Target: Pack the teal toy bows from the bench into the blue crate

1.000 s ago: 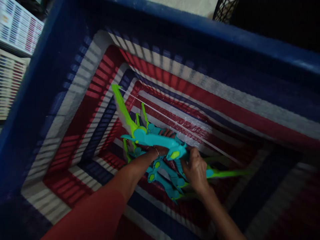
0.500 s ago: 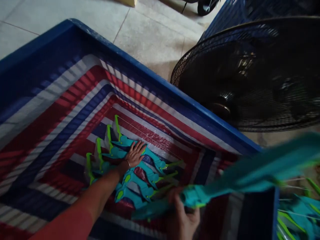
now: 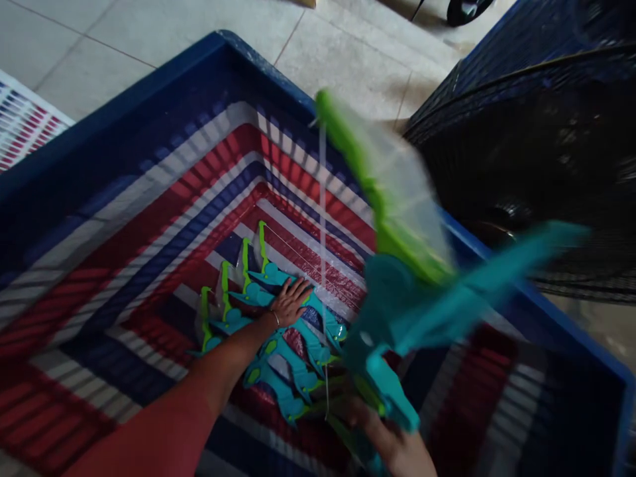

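I look down into a deep blue crate [image 3: 149, 93] whose inside is lined with red, white and blue striped sheeting. Several teal and lime-green toy crossbows [image 3: 278, 344] lie in a row on its bottom. My left hand [image 3: 291, 301] reaches down in a red sleeve and rests flat with spread fingers on those toys. My right hand [image 3: 397, 447], at the lower edge, grips one more toy crossbow [image 3: 402, 291], lifted close to the camera and blurred, its green limb and white string pointing up.
A black wire-guarded fan [image 3: 541, 172] stands just right of the crate. Tiled floor [image 3: 149, 33] lies beyond the crate's far rim. A white perforated crate [image 3: 22, 126] shows at the left edge.
The crossbow in my right hand has swung from pointing right to standing upright in front of the camera. My left hand stays pressed on the toys in the crate.
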Demonstrator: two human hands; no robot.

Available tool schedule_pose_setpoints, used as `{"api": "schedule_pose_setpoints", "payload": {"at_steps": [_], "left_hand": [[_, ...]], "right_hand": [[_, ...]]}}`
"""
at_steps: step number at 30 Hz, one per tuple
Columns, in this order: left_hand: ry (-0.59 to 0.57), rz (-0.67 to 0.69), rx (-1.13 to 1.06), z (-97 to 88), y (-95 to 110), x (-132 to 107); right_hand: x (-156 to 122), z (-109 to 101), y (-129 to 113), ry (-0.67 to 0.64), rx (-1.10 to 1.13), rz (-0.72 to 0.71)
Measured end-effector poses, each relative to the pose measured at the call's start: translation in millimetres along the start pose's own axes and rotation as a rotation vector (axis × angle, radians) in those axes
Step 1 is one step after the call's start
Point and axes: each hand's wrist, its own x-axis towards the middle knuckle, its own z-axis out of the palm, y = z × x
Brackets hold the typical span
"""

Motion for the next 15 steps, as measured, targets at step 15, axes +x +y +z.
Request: {"api": "schedule_pose_setpoints", "payload": {"at_steps": [15], "left_hand": [[-0.113,-0.011,-0.041,-24.8,10,1]], "right_hand": [[93,53,-16,-0.424,0.171,0.194]]}}
